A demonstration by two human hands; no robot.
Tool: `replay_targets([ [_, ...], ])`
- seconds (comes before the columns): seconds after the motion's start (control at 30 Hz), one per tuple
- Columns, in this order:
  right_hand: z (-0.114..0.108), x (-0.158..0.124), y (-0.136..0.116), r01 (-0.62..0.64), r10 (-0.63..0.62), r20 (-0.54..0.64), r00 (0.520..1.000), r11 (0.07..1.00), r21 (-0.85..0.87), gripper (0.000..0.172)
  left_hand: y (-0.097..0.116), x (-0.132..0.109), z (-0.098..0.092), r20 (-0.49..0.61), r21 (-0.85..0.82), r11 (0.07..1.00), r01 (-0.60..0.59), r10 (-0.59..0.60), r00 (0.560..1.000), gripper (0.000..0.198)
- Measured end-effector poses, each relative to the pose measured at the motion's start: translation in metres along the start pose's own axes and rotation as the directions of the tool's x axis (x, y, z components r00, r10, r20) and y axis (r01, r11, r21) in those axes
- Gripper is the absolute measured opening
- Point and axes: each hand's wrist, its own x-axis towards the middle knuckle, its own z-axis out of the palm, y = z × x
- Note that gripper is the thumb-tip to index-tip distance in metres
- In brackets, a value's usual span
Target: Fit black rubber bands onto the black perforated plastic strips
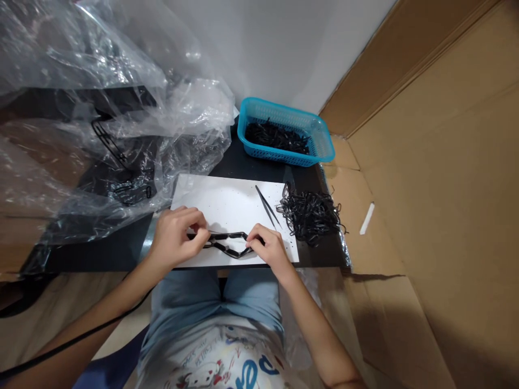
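Work in hand, by the look of it: fine finger work on a short chain of black loops [227, 244], stretched low across the near part of a white paper sheet [227, 200]. Left hand [177, 237] on the chain's left end, grip narrow, thumb and fingers pinched on the loops. Right hand [270, 251] on the right end, grip likewise narrow and closed over the loops, exact finger placement partly hidden. Steady, even tension between both grips looking like the call of the moment, with the chain kept flat on the paper.

Just beyond the right hand, a pair of tweezers [267, 206] lying on the paper, untouched. Past the paper's right edge, a loose heap of black loops [310, 216] on the dark counter [243, 167]. Farther back, near the white wall [259, 43], a blue plastic basket [324, 154] holding a shallow layer of more black loops [275, 136]. To the left, a crumpled clear plastic bag [121, 54] over a black looped shape [107, 143]. To the right, a cardboard box flap [405, 162].
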Motion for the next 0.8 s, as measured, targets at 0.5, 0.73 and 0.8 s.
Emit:
replay_targets([
  [0.5, 0.001, 0.003, -0.004, -0.122, 0.121, 0.031, 0.992, 0.991, 0.044, 0.011, 0.09, -0.034, 0.051, -0.145, -0.139, 0.867, -0.478, 0.46, 0.876, 0.013],
  [0.73, -0.003, 0.005, 0.004, -0.193, 0.18, 0.073, 0.981, 0.935, 0.297, 0.004, 0.041, -0.048, 0.034, -0.149, -0.033, 0.957, -0.288, 0.28, 0.948, 0.012],
  [0.8, -0.006, 0.005, 0.004, -0.209, 0.194, 0.076, 0.978, 0.903, 0.375, 0.002, 0.031, -0.046, 0.028, -0.192, -0.053, 0.976, -0.211, 0.197, 0.961, 0.013],
])
